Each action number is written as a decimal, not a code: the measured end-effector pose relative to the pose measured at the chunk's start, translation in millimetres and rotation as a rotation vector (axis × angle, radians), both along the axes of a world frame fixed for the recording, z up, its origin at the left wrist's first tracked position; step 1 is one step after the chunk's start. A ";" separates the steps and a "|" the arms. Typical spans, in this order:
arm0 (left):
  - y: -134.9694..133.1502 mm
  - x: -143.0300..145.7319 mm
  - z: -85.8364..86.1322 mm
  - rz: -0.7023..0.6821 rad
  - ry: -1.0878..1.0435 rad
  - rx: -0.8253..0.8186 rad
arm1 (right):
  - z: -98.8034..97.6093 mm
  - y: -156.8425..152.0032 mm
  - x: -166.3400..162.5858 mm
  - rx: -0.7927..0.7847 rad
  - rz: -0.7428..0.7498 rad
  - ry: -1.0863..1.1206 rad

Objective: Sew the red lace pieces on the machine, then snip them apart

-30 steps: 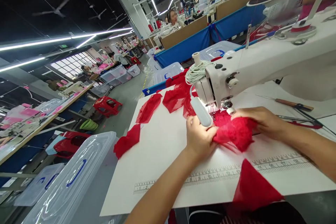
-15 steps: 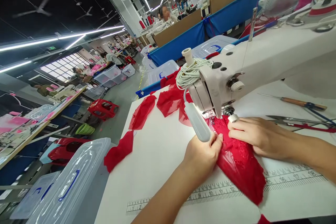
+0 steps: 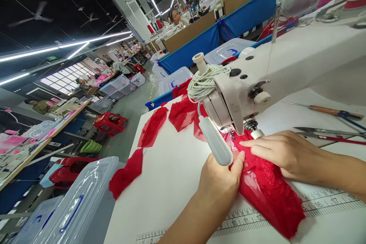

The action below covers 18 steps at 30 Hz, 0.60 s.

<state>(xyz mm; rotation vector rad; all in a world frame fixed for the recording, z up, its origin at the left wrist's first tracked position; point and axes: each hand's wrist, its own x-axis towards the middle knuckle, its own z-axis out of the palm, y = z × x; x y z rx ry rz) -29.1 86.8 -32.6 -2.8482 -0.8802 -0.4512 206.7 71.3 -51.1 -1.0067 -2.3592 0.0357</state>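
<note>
Red lace fabric [image 3: 270, 177] with sheer parts lies under the needle area of a white sewing machine [image 3: 228, 99] and trails toward me over the table. My left hand [image 3: 221, 183] is closed on its left edge, thumb on top, just below the presser foot [image 3: 232, 135]. On the lace's right side rests my right hand [image 3: 288, 154], index finger reaching toward the foot and the other fingers bent onto the cloth; its thumb is hidden. A grey lamp [image 3: 215, 141] hangs in front of the needle area and covers part of my left hand.
More red pieces [image 3: 153, 126] lie along the table's left and far edges. An awl [image 3: 334, 110] and scissors [image 3: 328, 134] lie right of my right hand. A printed ruler [image 3: 237, 219] crosses the near tabletop. A lidded plastic box [image 3: 77, 198] stands at left.
The fabric's near end has shifted right and toward me in the picture. My right index finger has stretched out toward the presser foot. The view has tilted slightly.
</note>
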 end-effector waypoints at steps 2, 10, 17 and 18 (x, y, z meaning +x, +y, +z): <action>-0.1 -1.4 -1.9 0.002 0.002 0.005 | 0.2 -0.1 0.1 -0.017 -0.001 -0.019; -2.0 -3.8 -5.4 0.010 0.023 -0.013 | -0.6 -0.4 3.0 -0.040 0.004 -0.055; 0.4 -3.4 -9.5 0.024 0.009 -0.023 | 0.0 1.7 0.4 0.009 -0.011 0.008; 0.7 -3.3 -10.2 0.026 0.007 -0.027 | 1.0 2.1 0.0 0.009 -0.014 0.004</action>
